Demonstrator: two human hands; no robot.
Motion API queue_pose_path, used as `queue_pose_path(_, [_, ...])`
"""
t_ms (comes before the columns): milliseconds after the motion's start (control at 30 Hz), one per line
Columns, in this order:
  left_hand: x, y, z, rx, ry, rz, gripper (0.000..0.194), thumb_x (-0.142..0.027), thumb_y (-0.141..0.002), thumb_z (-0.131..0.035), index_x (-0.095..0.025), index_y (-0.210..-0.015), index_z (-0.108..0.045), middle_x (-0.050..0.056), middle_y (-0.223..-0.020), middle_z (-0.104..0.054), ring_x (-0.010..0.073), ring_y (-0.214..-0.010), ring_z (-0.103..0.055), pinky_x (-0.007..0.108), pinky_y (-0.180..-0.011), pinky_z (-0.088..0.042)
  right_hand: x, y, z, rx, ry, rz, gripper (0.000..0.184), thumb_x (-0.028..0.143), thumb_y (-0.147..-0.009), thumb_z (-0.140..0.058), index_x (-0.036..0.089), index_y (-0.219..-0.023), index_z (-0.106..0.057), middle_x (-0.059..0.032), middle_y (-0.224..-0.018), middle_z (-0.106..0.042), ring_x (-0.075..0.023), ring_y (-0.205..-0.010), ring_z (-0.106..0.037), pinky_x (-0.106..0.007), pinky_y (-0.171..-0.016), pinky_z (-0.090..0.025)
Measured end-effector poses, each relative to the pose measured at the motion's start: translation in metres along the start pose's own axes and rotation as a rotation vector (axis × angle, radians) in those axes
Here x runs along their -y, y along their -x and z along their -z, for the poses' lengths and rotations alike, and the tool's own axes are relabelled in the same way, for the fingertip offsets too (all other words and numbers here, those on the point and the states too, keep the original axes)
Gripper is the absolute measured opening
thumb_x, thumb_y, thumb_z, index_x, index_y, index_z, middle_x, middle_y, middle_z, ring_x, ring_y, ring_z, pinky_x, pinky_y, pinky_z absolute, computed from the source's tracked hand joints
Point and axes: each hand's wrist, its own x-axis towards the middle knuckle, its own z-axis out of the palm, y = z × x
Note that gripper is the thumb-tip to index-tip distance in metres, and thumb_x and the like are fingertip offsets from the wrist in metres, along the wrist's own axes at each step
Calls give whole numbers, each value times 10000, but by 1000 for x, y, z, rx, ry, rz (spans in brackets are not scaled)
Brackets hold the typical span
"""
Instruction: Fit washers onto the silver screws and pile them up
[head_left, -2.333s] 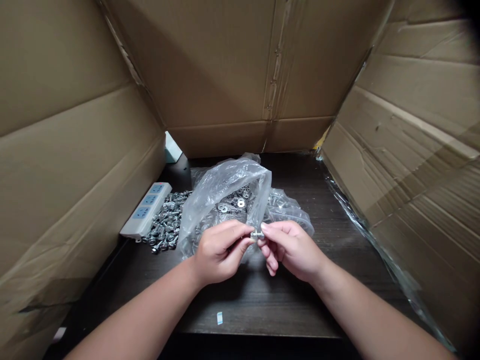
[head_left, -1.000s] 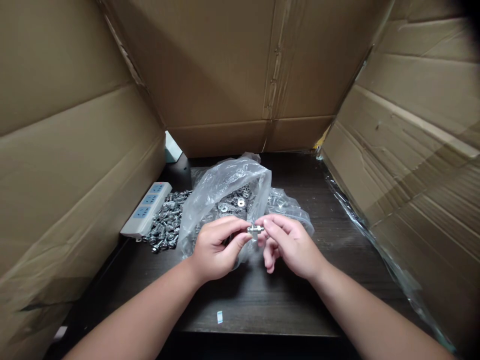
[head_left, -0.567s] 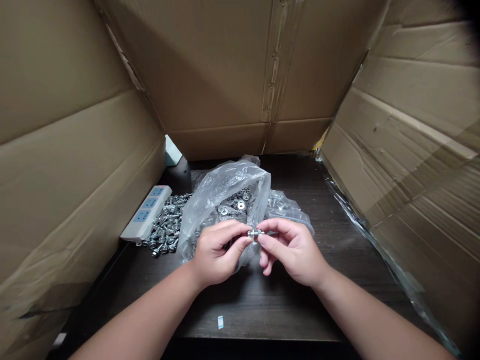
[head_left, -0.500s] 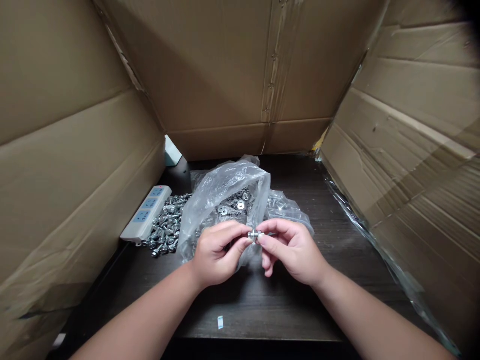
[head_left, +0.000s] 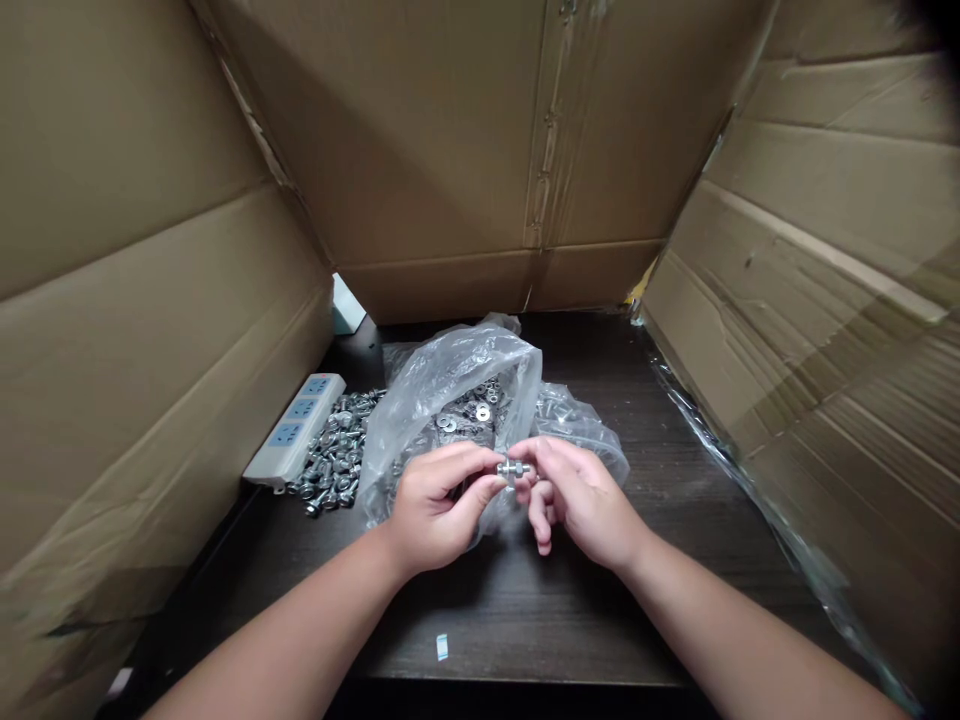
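My left hand pinches a small metal bolt by one end, thumb and forefinger closed on it. My right hand meets it from the right, its thumb and forefinger closed on the bolt's other end, where a nut or washer sits; the other fingers curl below. Both hands hover just above a dark wooden table. Right behind them stands a crumpled clear plastic bag with washers inside.
A loose heap of bolts lies left of the bag, beside a white power strip. A second clear bag lies behind my right hand. Cardboard walls close in on the left, back and right. A small white scrap lies near the table's front edge.
Both hands stayed at the same spot holding the bolt. My right fingers shifted and turned on its end, and now the lower fingers curl further downward.
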Motion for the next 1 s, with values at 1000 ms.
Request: queue_pose_path(1000, [2, 1, -1, 53, -60, -93, 218, -54, -818, -603, -141, -1013, -651, 51, -744, -665, 117, -633, -588, 226, -599, -492, -2, -6, 4, 37, -58, -140, 539, 599, -905, -460, 105, -762, -621, -11, -603, -574, -84, -361, -517, -202, -326, -447])
